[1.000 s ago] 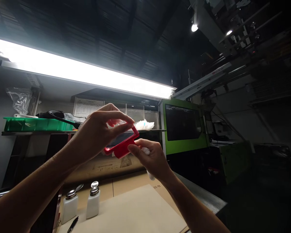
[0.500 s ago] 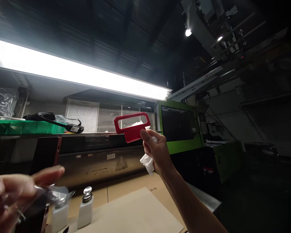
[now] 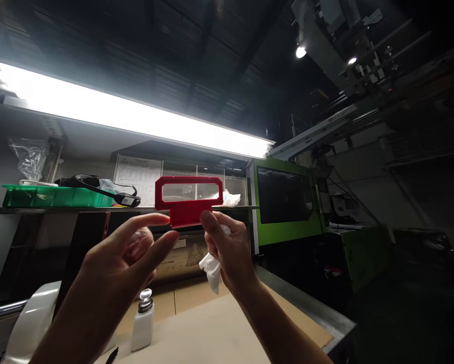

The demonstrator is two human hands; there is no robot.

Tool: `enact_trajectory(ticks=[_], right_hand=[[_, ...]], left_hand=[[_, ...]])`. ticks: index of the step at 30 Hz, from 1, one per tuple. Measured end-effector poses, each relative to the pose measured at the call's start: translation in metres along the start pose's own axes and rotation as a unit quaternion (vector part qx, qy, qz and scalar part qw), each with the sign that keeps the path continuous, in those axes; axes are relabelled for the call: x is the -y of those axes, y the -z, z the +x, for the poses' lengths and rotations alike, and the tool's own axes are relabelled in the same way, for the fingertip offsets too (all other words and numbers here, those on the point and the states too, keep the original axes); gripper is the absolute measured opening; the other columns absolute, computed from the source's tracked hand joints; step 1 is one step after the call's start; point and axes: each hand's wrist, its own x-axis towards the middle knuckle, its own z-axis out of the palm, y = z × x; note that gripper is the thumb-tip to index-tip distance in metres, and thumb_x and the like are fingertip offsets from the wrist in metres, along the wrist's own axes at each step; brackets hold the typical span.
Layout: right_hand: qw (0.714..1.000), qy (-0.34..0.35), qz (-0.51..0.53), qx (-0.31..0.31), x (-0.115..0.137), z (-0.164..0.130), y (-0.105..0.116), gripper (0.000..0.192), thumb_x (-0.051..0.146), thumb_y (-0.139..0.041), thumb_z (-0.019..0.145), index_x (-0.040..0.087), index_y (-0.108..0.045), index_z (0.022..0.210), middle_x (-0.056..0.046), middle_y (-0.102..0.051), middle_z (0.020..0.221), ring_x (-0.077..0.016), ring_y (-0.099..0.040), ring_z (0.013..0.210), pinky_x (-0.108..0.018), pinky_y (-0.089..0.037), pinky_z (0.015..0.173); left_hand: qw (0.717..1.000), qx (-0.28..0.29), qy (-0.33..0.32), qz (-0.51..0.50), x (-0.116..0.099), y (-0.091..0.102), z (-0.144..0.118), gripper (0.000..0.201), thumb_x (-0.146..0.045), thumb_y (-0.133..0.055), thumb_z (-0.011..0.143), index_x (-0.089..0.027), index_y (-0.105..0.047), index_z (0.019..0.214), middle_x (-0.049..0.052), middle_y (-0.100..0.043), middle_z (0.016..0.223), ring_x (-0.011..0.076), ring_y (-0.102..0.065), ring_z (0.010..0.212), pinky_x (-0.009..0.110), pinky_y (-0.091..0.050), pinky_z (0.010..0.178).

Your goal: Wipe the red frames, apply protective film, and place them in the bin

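Note:
A red plastic frame-shaped part (image 3: 191, 214) with a long rectangular opening is raised in front of the shelf. My right hand (image 3: 232, 247) pinches its lower right corner between thumb and fingers. A crumpled white cloth (image 3: 212, 273) hangs from the same hand, below the part. At the part's lower left corner is my left hand (image 3: 130, 253); its thumb and index finger are apart, with the index tip at or very near the red edge. Its other fingers are curled and partly hidden.
Below stands a white pump bottle (image 3: 142, 326) on the cardboard-covered bench (image 3: 207, 328). A green tray (image 3: 60, 196) and a black strapped device (image 3: 98, 187) lie on the shelf. A tape roll (image 3: 35, 323) is at lower left, a green machine (image 3: 291, 232) at right.
My left hand has come up from the lower left to the red part, and the clear film at it is no longer visible. The red part has moved left and turned more squarely toward me.

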Motion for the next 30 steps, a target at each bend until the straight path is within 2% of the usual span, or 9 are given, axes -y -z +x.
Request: enact_trajectory(ticks=[4, 8, 12, 19, 25, 30], right_hand=[[1.0, 0.003, 0.005, 0.004, 0.001, -0.002, -0.004, 0.038, 0.046, -0.067, 0.074, 0.019, -0.049, 0.054, 0.008, -0.034, 0.044, -0.0048, -0.022, 0.04, -0.025, -0.017, 0.038], [1.0, 0.005, 0.012, 0.003, 0.004, -0.002, -0.003, 0.04, 0.047, -0.066, 0.074, 0.019, -0.048, 0.053, 0.008, -0.034, 0.043, -0.0045, -0.022, 0.039, -0.025, -0.017, 0.038], [1.0, 0.018, 0.021, 0.007, 0.006, -0.002, -0.001, 0.037, 0.046, -0.066, 0.076, 0.019, -0.051, 0.055, 0.008, -0.034, 0.043, -0.0045, -0.022, 0.04, -0.025, -0.017, 0.039], [1.0, 0.017, 0.001, 0.003, 0.006, -0.004, -0.001, 0.036, 0.05, -0.065, 0.075, 0.02, -0.054, 0.058, 0.008, -0.033, 0.044, -0.0051, -0.022, 0.04, -0.025, -0.018, 0.039], [1.0, 0.016, -0.003, 0.001, 0.007, -0.005, -0.004, 0.035, 0.051, -0.065, 0.074, 0.02, -0.056, 0.06, 0.008, -0.033, 0.044, -0.0049, -0.022, 0.04, -0.024, -0.019, 0.038], [0.999, 0.031, 0.0, 0.008, 0.008, -0.009, -0.007, 0.035, 0.047, -0.065, 0.076, 0.019, -0.054, 0.056, 0.008, -0.033, 0.043, -0.0047, -0.023, 0.04, -0.023, -0.021, 0.038]], left_hand=[[0.998, 0.028, -0.01, -0.057, -0.007, -0.008, 0.013, 0.035, -0.057, -0.073, 0.059, -0.029, -0.063, 0.079, -0.008, -0.037, 0.053, 0.0081, -0.033, 0.044, 0.019, -0.031, 0.037], [0.995, 0.04, -0.036, -0.089, -0.001, -0.012, 0.021, 0.031, -0.052, -0.073, 0.065, -0.03, -0.062, 0.084, -0.009, -0.035, 0.054, 0.0083, -0.033, 0.045, 0.019, -0.03, 0.038], [0.993, 0.041, -0.043, -0.106, -0.001, -0.014, 0.021, 0.028, -0.048, -0.073, 0.067, -0.03, -0.059, 0.081, -0.009, -0.035, 0.056, 0.0079, -0.033, 0.045, 0.019, -0.029, 0.038], [0.99, 0.06, -0.041, -0.119, -0.004, -0.013, 0.019, 0.022, -0.043, -0.073, 0.069, -0.029, -0.06, 0.08, -0.008, -0.04, 0.06, 0.0081, -0.03, 0.048, 0.02, -0.026, 0.038], [0.992, 0.049, -0.044, -0.112, -0.001, -0.009, 0.017, 0.023, -0.042, -0.073, 0.069, -0.031, -0.062, 0.085, -0.007, -0.042, 0.061, 0.008, -0.033, 0.048, 0.019, -0.028, 0.039], [0.996, 0.026, -0.063, -0.065, -0.011, -0.006, 0.014, 0.022, -0.043, -0.073, 0.068, -0.033, -0.066, 0.086, -0.009, -0.041, 0.053, 0.0071, -0.032, 0.044, 0.016, -0.027, 0.036]])
